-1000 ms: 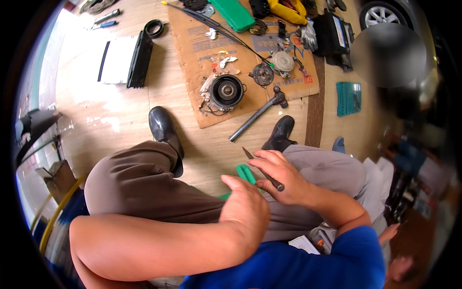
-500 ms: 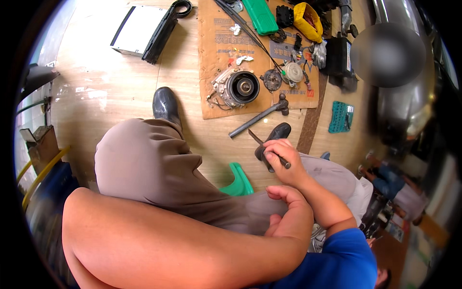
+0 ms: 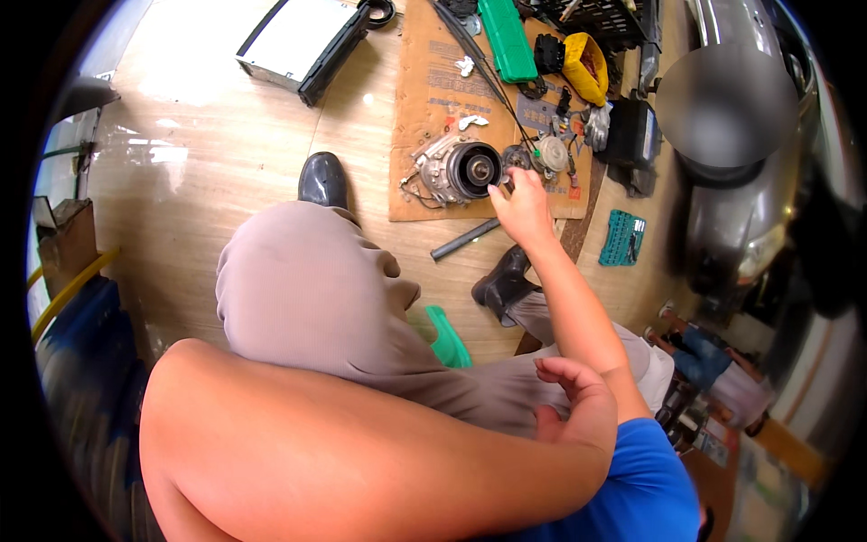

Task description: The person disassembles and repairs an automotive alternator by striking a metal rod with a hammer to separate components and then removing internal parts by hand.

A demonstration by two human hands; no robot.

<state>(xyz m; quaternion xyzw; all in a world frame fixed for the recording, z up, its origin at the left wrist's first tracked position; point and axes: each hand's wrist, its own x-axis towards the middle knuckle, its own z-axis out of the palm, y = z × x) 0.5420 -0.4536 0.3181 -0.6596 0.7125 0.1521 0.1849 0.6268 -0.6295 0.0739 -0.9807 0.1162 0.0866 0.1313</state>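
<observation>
My right hand [image 3: 526, 206] reaches out over the near edge of the cardboard sheet [image 3: 420, 99], just right of a compressor [image 3: 442, 172] with a black pulley. Its thumb and fingers are bent toward each other beside a dark round plate [image 3: 517, 155]; what lies between them is hidden. Behind the fingers is a pale round metal part [image 3: 551, 154]. A hammer's handle [image 3: 465, 239] lies on the floor, its head out of sight beneath my right hand. My left hand [image 3: 575, 397] rests near my lap, holding nothing, its fingers loosely curled and apart from the thumb.
Farther back on the cardboard are a green case [image 3: 508, 41], a yellow container [image 3: 585, 68] and long dark rods. A black box [image 3: 629, 134] and a teal tool set [image 3: 622, 238] sit to the right. A white-topped unit [image 3: 293, 41] stands far left. Green plastic [image 3: 446, 337] shows beneath me.
My right hand has moved forward from above my shoe to the parts beside the compressor. The dark pointed tool it held no longer shows. My left hand stays curled.
</observation>
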